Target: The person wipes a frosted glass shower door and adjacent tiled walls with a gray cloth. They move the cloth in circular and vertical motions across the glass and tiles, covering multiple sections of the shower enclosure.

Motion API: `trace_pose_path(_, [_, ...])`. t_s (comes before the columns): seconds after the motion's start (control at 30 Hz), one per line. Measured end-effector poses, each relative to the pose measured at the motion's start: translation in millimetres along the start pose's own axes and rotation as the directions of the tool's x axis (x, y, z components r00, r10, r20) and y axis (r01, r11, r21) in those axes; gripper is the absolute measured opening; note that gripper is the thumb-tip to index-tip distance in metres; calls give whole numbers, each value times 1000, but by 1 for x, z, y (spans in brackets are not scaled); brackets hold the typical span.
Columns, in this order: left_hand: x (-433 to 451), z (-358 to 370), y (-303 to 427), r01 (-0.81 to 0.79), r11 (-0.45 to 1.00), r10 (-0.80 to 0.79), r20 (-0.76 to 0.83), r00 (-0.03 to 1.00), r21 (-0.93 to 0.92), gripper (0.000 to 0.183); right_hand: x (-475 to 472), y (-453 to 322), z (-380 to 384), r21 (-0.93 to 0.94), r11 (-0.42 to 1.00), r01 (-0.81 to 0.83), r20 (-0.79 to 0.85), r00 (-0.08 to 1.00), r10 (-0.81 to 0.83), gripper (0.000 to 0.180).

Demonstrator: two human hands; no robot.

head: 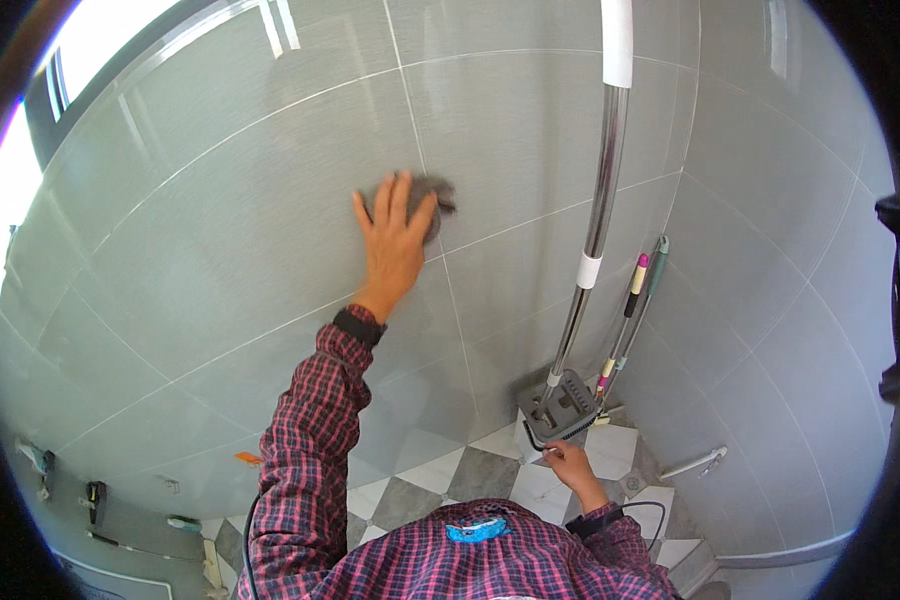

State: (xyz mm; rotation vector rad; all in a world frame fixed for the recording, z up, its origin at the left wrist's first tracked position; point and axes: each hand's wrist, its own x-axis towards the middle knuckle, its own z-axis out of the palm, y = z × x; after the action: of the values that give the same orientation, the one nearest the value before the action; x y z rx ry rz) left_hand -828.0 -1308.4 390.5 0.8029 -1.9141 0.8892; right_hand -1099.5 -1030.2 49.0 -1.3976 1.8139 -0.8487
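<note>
My left hand [394, 236] is spread flat against the grey tiled wall [270, 202], pressing a brownish-grey cloth [444, 196] to it. The cloth shows past the fingers on the right and is slightly blurred. Low on the right, my right hand [576, 471] has its fingers closed at the black handle [531, 435] of a flat-mop bucket [562, 411]. The bucket has a grey slotted top over a white body and stands on the floor by the wall. Out of it rises a steel mop pole [604, 176] with white sleeves, leaning to the right.
Two slimmer long-handled tools, one with a pink tip [643, 260] and one with a green grip [658, 262], lean in the corner. A white pipe [694, 463] juts from the right wall. Checkered tiles [482, 476] cover the floor. Brush-like items [95, 501] hang low at left.
</note>
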Motion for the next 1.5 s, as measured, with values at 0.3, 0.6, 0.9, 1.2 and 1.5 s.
trace_pose_path(0.3, [-34,77,69,-42,999,44,304,952,-14,64,31,6,18,40,999,28,191,981,-35,40])
trace_pose_path(0.6, [-32,101,86,-243,965,258,487,834,-95,57,38,30,-5,21,999,32,177,984,-36,39])
trace_pose_path(0.9, [2,106,85,-60,995,76,225,971,-78,69,41,13,11,129,991,39,211,975,-66,39])
trace_pose_path(1.2, [-105,88,94,-57,948,228,540,810,-314,59,52,-51,12,196,945,262,7,963,-268,31])
trace_pose_path(1.5, [-183,72,105,779,527,-475,643,601,-339,59,97,-177,17,524,783,336,215,837,-503,28])
